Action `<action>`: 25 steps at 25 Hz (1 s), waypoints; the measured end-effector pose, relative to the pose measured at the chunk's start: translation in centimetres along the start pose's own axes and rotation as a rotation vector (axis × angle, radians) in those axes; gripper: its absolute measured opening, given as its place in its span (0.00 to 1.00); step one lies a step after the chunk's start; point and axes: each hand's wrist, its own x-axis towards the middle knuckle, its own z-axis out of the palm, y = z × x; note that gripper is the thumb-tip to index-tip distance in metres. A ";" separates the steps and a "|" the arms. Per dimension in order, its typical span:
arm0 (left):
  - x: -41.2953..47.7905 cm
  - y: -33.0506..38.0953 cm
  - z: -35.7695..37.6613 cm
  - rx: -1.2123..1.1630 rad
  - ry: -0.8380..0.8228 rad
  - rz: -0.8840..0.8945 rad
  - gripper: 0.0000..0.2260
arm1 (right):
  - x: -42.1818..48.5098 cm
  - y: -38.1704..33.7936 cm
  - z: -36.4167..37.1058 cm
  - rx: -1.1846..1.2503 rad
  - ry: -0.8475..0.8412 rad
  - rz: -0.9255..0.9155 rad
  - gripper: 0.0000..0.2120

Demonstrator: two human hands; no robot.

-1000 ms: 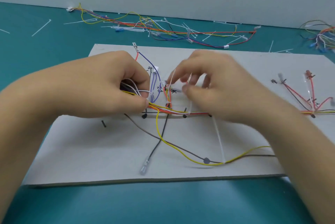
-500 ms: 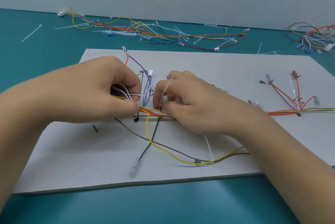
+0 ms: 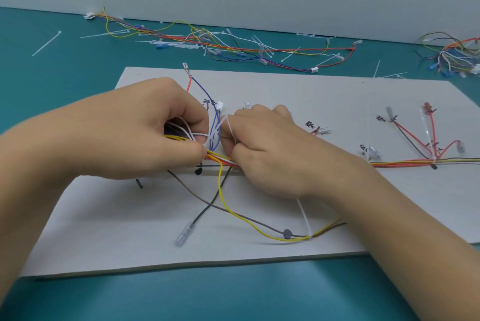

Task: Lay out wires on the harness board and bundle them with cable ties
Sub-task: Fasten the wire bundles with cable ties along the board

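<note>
While left hand (image 3: 145, 133) pinches wires (image 3: 217, 157), right hand (image 3: 267, 149) grips a tie (image 3: 226, 123). Mid-bundling I'd say; next needs a snug pull.

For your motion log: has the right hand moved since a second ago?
Yes: the right hand moved left and nearer, toward the black dot on the harness board.

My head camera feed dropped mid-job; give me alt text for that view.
Both hands work at the middle of the grey harness board: the left hand pinches the wire bundle while the right hand pinches a white cable tie right beside it. Behind the board, spare wires and loose ties lie on the teal table.
</note>
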 end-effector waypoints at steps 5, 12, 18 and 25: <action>0.3 0.3 0.7 -0.038 0.098 0.065 0.08 | 0.3 -0.2 -0.1 0.002 -0.015 0.015 0.13; -0.2 1.0 -0.2 -0.185 0.307 0.121 0.11 | -1.5 0.6 -3.1 0.237 0.332 0.018 0.07; 0.4 0.0 0.1 -0.186 0.284 0.006 0.07 | -3.6 3.1 -3.6 0.207 0.224 0.046 0.13; 0.5 -0.6 1.2 0.028 0.126 -0.016 0.20 | -4.9 5.5 -5.2 0.086 -0.062 0.259 0.27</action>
